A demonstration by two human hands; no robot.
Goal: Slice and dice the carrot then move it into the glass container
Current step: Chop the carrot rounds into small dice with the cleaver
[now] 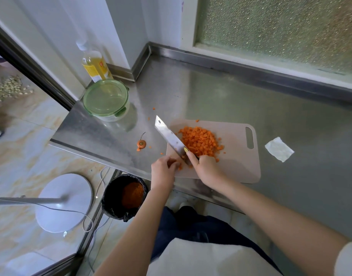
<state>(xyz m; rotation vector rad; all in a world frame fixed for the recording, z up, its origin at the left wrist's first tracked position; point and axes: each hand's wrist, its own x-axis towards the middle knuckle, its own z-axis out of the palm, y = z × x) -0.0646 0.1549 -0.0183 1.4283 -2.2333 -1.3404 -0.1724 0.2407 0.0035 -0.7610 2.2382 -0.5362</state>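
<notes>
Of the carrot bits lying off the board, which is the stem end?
The round carrot top left of the cutting board, with a thin dark stalk curling from it; the other strays are tiny cubes.

You log no readable text. Oil bottle, 11 o'clock off glass container: yellow label, small red mark, characters too blurred to read.

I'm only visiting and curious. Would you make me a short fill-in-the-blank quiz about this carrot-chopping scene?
1. The right hand grips the ____.
2. The cutting board holds a heap of diced ____.
3. The glass container has its green lid ____ (on/off).
4. The carrot top lies on the counter, ____ (left/right) of the board.

Missing words: knife; carrot; on; left.
</notes>
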